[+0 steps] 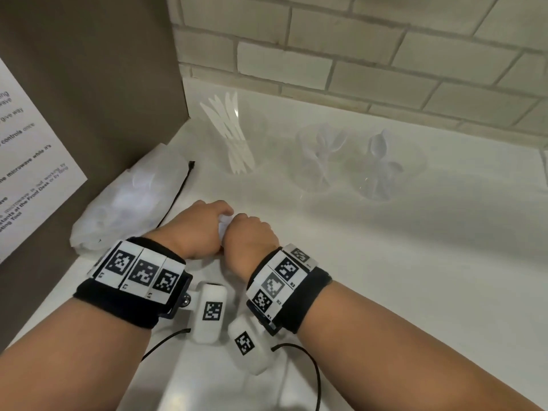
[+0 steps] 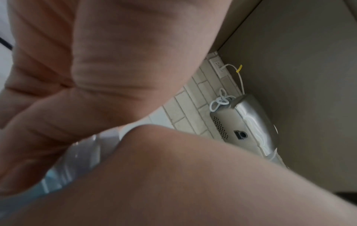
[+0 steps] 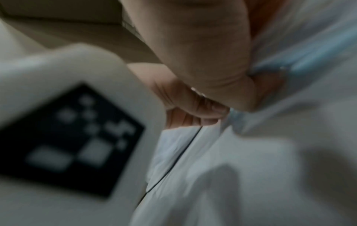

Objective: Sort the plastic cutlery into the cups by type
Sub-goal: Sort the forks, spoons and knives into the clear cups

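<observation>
Both hands were curled tight, knuckles side by side, around one bundle of clear plastic cutlery (image 1: 223, 229): the left hand (image 1: 198, 229) and right hand (image 1: 250, 235) each gripped it, so only a pale sliver showed between them. What type the pieces were could not be told.

Three clear cups stood on the white counter (image 1: 415, 247) well beyond the hands. The left cup (image 1: 237, 161) held flat white knives, about five. The middle cup (image 1: 320, 161) and right cup (image 1: 382, 173) held translucent pieces too blurred to count. A crinkled plastic bag (image 1: 124, 203) lay just left of the left hand.
</observation>
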Tool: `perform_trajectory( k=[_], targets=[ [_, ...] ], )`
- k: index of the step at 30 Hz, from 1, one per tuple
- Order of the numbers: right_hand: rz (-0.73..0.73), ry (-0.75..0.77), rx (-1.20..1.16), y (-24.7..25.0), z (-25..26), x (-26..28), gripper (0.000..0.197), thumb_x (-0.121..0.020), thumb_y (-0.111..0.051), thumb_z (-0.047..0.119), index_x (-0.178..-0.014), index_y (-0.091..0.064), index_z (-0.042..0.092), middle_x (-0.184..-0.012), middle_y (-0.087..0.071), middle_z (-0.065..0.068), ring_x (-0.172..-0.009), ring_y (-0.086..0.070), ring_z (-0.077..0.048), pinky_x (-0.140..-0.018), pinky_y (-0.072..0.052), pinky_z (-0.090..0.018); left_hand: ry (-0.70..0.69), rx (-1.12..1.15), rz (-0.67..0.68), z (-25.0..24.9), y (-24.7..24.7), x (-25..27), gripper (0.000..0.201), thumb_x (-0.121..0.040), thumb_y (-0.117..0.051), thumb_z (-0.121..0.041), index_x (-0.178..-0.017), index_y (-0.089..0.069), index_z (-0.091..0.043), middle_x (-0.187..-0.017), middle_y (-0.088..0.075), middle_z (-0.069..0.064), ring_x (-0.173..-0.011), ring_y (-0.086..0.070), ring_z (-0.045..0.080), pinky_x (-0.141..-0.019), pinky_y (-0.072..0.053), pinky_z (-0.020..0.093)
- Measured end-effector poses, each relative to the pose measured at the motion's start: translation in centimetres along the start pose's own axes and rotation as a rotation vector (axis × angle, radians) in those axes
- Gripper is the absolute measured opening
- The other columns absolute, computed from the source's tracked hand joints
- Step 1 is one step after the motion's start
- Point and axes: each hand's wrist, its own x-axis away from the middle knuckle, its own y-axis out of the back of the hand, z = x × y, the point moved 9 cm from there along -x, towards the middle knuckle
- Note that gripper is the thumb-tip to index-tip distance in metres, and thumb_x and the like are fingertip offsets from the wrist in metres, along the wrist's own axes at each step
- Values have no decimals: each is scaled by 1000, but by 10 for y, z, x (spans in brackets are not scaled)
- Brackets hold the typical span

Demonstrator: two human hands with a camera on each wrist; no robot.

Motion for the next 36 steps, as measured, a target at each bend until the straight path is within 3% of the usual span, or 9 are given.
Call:
perform_trajectory(
  k=[7,11,16,19,21,27,29,32,36],
  targets=[
    [65,42,6,3,5,-1,32,-93,-48,19,-121,-48,1,-123,-56,-15,-115,-54,-32,-93,-43,-36,18,134,-17,2,7,11,81,-77,-68,-11,-146,-27,-24,-134,-52,6,-111,-54,19,-85,-38,22],
    [161,45,-52,8,-5,-3,22,-94,-47,12,-114,-53,4,-115,-59,-14,-112,-58,-31,-81,-44,-34,31,332,-62,1,15,15,76,-83,-59,-2,-146,-26,-27,-133,-48,6,-110,-53,19,-85,-41,25],
    [58,11,-470,57,-39,-19,31,-79,-65,11,-108,-59,4,-109,-64,-12,-93,-62,-27,-77,-52,-33,82,1067,-359,17,40,28,41,-92,-50,1,-129,-47,-16,-106,-48,-1,-105,-57,21,-96,-50,40],
    [-93,43,-941,107,-46,-23,29,-70,-67,6,-98,-59,4,-91,-65,-13,-79,-63,-28,-78,-55,-40,142,1515,-221,3,26,23,22,-95,-47,2,-114,-57,-4,-96,-55,7,-96,-62,24,-89,-53,35],
    [-95,166,-1216,135,-32,-20,23,-77,-61,-5,-98,-57,2,-79,-61,-12,-67,-61,-25,-71,-54,-37,198,1690,-92,-15,18,16,16,-96,-47,-5,-104,-60,0,-93,-58,11,-95,-62,26,-85,-53,34],
    [-220,374,-1378,167,5,-18,28,-84,-60,-6,-111,-54,2,-82,-61,-9,-65,-63,-22,-70,-56,-36,184,1832,352,-69,4,-1,49,-98,-40,-39,-121,-55,1,-121,-56,29,-114,-56,48,-98,-44,58],
    [-283,396,-1330,164,5,-19,26,-82,-63,-3,-106,-55,5,-81,-63,-8,-70,-66,-24,-73,-58,-40,113,1927,348,-78,11,-2,44,-99,-38,-28,-128,-54,1,-128,-55,29,-116,-56,45,-101,-43,57],
    [-302,377,-1169,146,1,-22,25,-69,-70,3,-92,-63,-1,-78,-68,-7,-79,-69,-27,-80,-57,-47,29,2075,259,-80,23,-7,35,-99,-32,-11,-118,-58,4,-104,-69,22,-93,-70,32,-85,-56,48],
    [-311,344,-1172,134,-7,-25,13,-71,-70,-6,-80,-66,2,-72,-67,-5,-75,-67,-24,-75,-56,-43,110,2074,190,-68,19,-7,39,-104,-26,-18,-116,-55,5,-90,-72,24,-83,-71,34,-75,-57,53]
  ],
)
